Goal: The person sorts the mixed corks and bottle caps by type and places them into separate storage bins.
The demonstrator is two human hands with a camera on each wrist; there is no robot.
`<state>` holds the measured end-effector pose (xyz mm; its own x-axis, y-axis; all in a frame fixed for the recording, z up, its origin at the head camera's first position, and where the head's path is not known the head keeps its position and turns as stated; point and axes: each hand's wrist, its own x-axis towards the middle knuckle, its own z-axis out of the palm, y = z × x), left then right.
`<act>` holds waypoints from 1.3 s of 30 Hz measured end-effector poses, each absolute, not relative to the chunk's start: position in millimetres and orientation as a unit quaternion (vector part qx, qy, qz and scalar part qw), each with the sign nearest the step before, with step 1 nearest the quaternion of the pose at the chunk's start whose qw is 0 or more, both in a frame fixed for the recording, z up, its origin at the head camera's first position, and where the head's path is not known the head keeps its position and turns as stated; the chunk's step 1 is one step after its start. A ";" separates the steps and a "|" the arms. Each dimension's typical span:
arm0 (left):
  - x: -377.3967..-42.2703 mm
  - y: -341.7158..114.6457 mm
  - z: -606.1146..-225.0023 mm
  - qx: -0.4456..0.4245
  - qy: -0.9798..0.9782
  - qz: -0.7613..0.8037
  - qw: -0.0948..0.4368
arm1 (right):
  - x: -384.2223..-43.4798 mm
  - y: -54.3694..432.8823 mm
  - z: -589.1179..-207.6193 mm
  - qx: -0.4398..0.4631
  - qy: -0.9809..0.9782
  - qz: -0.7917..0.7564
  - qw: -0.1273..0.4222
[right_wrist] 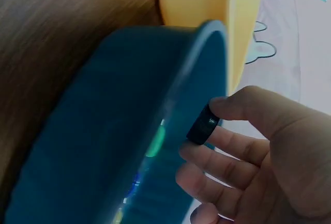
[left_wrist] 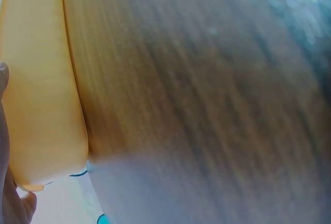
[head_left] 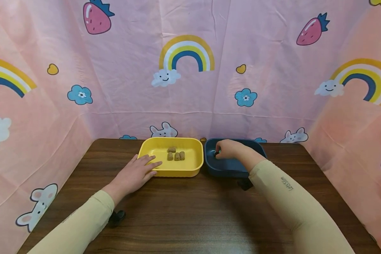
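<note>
My right hand [head_left: 230,149] reaches into the dark blue plastic tub [head_left: 223,173]. Between thumb and fingertips it pinches a small, glossy black cylindrical piece [right_wrist: 203,125], held just inside the tub's rim. Farther left, my left hand [head_left: 137,173] rests on the near left rim of the yellow plastic tub [head_left: 177,173], with its fingers extended and spread. Several short brown corks [head_left: 177,156] lie on the yellow tub's floor. Small shiny green, blue and yellow bits [right_wrist: 156,141] show inside the blue tub in the right wrist view.
Both tubs stand side by side at the back of a dark brown wooden table [head_left: 184,211]. Behind them and along both sides hangs a pink printed cloth [head_left: 190,98]. Dark straps sit at both wrists, below the sleeves [head_left: 285,194].
</note>
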<state>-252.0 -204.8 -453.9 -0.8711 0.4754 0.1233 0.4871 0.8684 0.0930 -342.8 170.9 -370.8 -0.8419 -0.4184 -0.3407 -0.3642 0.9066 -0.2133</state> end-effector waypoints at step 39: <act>-249.5 -196.4 -450.6 -0.259 -0.963 -0.042 0.066 | -330.7 182.4 -417.8 -0.080 0.978 -0.150 0.125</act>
